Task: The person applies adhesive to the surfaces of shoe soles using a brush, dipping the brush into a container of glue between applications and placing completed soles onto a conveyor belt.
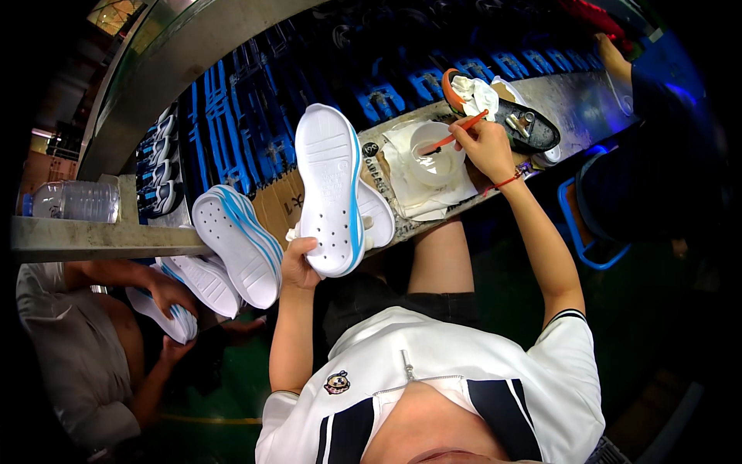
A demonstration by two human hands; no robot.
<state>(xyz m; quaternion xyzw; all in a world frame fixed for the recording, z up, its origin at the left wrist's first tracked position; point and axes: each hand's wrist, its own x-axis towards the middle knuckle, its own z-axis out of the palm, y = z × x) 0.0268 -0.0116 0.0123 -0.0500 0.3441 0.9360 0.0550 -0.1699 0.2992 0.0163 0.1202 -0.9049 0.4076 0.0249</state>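
white shoe sole (331, 189) with a blue edge stripe, held upright by its heel end in left hand (300, 263), fingers closed around it, tread side facing the camera, above the bench edge. right hand (485, 147) grips an orange-handled brush (456, 135), its tip dipped in a white bowl (434, 151) on paper on the bench (572, 100). second sole (236, 243) leans just beside the held one. clear plastic bottle (73, 201) lies on a ledge, far left. another person's hand (174, 298) holds a sole, lower left.
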